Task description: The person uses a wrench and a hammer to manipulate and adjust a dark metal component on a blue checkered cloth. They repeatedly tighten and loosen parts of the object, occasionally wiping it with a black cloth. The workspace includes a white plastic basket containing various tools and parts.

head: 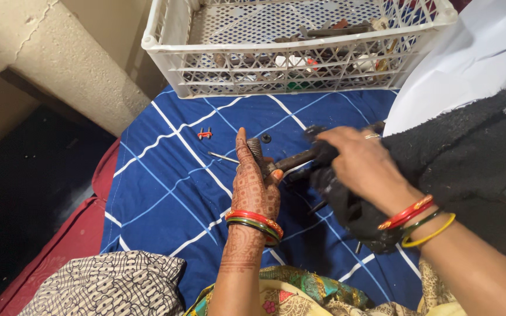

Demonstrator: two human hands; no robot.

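Left hand (255,181) fingers (242,145) extended upright, thumb pinching threaded dark metal tool (282,161) at ribbed end. Right hand (361,167) fingers curled, black cloth (346,205) pressed over tool's far end. Tool held above blue checked sheet (165,187). Step judged: wiping in progress. Next move judged: firm hold, cloth drawn along shaft. White crate (165,41) well beyond; small red clip (205,134) nearby.

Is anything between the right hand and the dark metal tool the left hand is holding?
Yes: a black cloth sits under the right hand, wrapped around the dark metal tool. The left hand grips the tool's threaded end directly.
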